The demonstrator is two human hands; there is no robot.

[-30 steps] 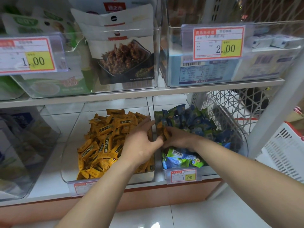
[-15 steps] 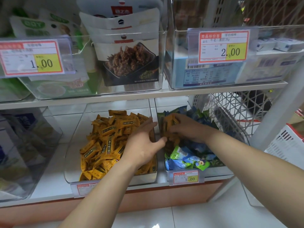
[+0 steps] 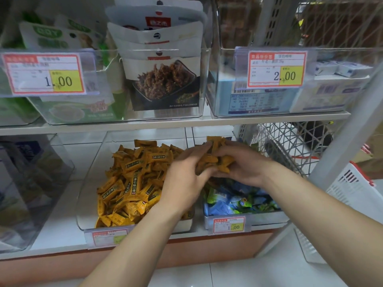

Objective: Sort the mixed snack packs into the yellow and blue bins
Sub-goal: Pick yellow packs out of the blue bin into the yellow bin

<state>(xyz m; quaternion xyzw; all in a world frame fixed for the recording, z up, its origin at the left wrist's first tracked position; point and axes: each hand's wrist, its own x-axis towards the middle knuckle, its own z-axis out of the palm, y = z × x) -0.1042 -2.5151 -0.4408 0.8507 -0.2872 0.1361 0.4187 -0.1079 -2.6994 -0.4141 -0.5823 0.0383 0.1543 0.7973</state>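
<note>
One bunch of yellow packs (image 3: 215,161): held up between both hands, above the line where the two lower-shelf bins meet.
Left hand (image 3: 184,181): fingers and thumb pinch the bunch from its left side.
Right hand (image 3: 246,165): fingers curl round the bunch from the right, over the blue bin.
Yellow bin (image 3: 87,204): clear-walled, mid lower shelf, heaped with loose yellow packs (image 3: 132,183).
Blue bin (image 3: 267,217): clear-walled, just beside the yellow bin, toward the shelf's right end; blue and green packs (image 3: 238,200) lie at its front.
Price tags (image 3: 229,224): clipped along the lower shelf's front edge, one at each bin.
Upper shelf (image 3: 165,123): carries clear bins of pouches and boxes.
</note>
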